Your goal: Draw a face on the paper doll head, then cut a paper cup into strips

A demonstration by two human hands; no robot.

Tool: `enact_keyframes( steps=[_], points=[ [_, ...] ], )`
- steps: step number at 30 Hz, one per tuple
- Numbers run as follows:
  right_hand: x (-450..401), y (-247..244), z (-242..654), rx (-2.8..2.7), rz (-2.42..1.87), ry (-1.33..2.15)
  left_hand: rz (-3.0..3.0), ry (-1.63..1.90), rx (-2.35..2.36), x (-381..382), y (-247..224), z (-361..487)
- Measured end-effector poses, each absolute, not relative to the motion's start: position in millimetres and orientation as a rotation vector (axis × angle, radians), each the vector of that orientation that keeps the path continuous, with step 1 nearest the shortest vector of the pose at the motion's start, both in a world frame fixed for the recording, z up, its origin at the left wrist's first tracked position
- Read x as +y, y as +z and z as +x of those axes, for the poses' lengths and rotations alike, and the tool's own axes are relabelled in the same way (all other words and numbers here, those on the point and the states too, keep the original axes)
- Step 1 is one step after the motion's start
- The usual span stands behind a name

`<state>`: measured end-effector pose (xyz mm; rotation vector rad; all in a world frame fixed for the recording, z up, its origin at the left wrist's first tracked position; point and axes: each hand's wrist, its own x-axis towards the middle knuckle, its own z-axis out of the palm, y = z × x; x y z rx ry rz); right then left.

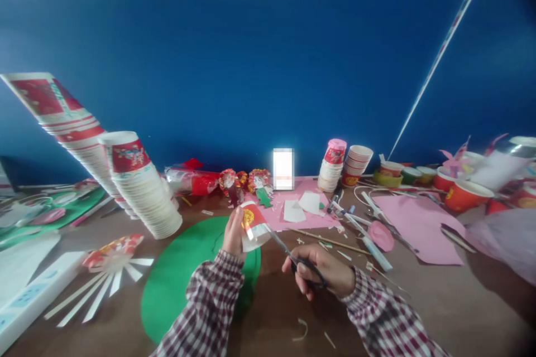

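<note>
My left hand (233, 234) is closed around a red and white paper cup (253, 220) with a gold emblem, tilted above a green paper circle (180, 279). My right hand (322, 268) grips black-handled scissors (288, 251), their blades pointing up and left to the cup's edge. Whether the blades are cutting into the cup I cannot tell. Behind the cup, small paper figures (260, 184) stand near pink paper (276, 217) with white paper pieces (294, 212) on it. A cup cut into strips (115, 262) lies to the left.
Tall stacks of paper cups (140, 189) lean at the left, beside a white power strip (37, 295). Shorter cup stacks (332, 167) stand at the back. Right of these are pens (354, 220), pink sheets (419, 223) and orange cups (467, 195). A blue partition (251, 67) rises behind.
</note>
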<state>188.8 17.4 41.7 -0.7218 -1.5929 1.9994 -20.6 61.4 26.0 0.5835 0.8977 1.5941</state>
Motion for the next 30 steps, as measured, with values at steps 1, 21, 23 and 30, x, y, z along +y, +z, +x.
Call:
enact_keyframes(
  steps=[1,21,23,30],
  points=[
    [17,42,189,-1.614,-0.703,2.018,0.563,1.597,0.888,61,26,-21],
    [18,29,178,-1.588,-0.851,1.917,0.537,1.567,0.920,55,23,-9],
    [19,28,178,-1.573,-0.837,1.912,0.534,1.572,0.933,55,24,-6],
    [19,28,179,-1.572,-0.827,1.894,0.504,1.578,0.970,54,28,-1]
  ],
)
